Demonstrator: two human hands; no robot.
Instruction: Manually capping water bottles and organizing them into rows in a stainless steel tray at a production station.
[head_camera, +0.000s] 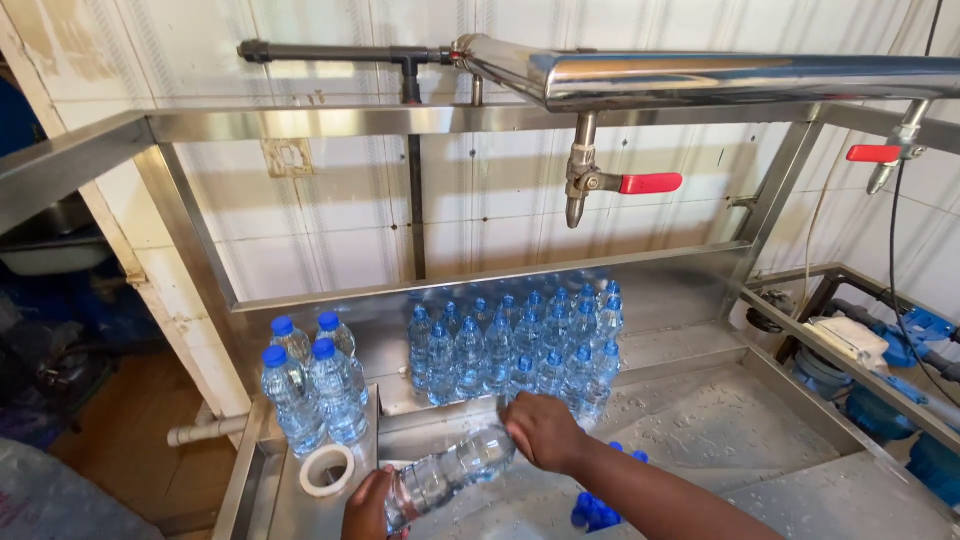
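A clear plastic water bottle (450, 473) lies tilted between my two hands, low in the middle of the view. My left hand (367, 508) grips its lower end near the cap. My right hand (545, 430) closes over its upper end. Just behind my right hand stands a tight group of several filled bottles with blue caps (515, 345) on the wet steel sink (720, 430). Several more capped bottles (312, 385) stand to the left, beside a roll of white tape (326, 469).
A steel pipe (700, 78) runs overhead with two red-handled taps (648, 183) (873, 153). Loose blue caps (597, 510) lie under my right forearm. Blue pump gear (900, 380) sits at the right, a steel frame (70, 150) at the left.
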